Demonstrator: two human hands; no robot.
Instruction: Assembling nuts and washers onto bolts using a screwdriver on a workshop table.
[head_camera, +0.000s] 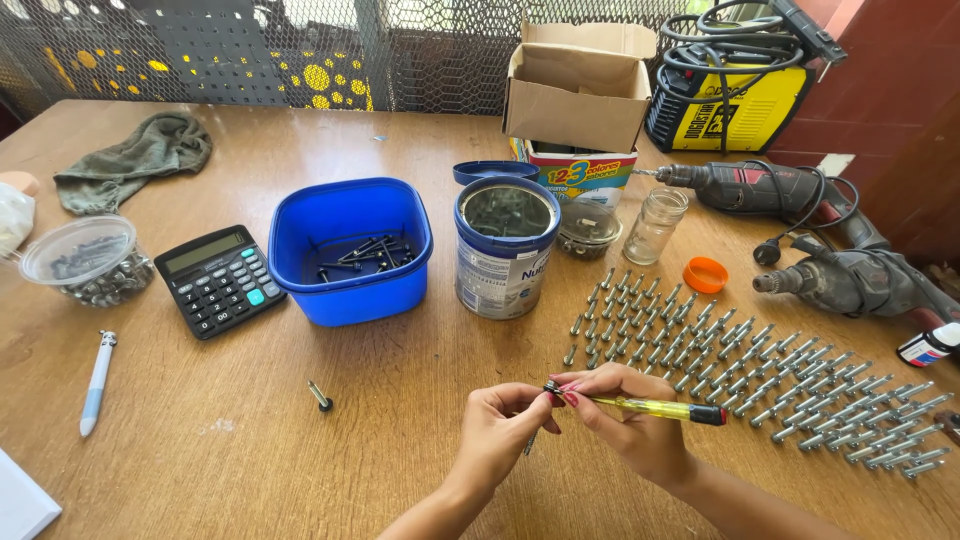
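Both hands at lower centre, working one screw.
Left hand (500, 425) pinches a dark screw (551, 388); right hand (635, 425) grasps a yellow screwdriver (650, 407), tip at its head.

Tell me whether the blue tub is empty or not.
Not empty: the blue tub holds a few dark screws on its bottom, most of which is bare.
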